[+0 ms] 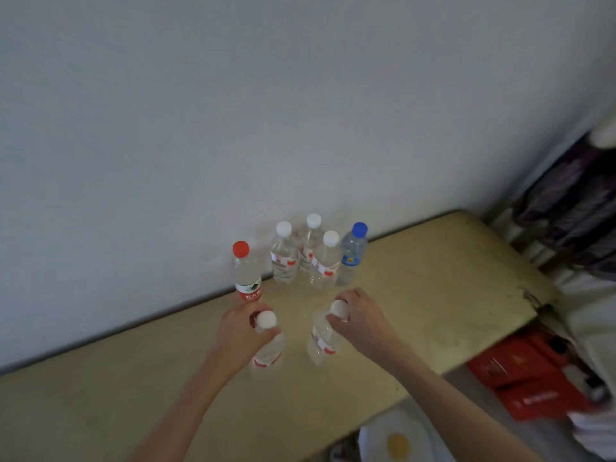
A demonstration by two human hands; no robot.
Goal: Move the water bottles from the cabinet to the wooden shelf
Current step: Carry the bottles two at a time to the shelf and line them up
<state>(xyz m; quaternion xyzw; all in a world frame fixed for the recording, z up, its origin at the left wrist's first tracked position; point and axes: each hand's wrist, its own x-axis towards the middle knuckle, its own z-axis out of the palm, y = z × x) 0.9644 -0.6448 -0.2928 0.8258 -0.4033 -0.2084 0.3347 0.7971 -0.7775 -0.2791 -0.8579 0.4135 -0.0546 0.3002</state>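
On the pale wooden shelf [433, 295] stand several clear water bottles by the wall: one with a red cap [246, 271], three with white caps [285, 255] [310, 238] [325, 261] and one with a blue cap [351, 255]. My left hand [243, 331] grips the neck of a white-capped bottle [268, 351] that stands upright on the shelf. My right hand [360, 318] holds the neck of another white-capped bottle [323, 338], also upright, a little to the right.
A white wall [233, 128] runs behind the shelf. Red boxes [526, 381] lie below the shelf's right end, with stacked dark fabric [573, 201] and white sheets beyond. A white plate [396, 441] with something yellow sits low at the front.
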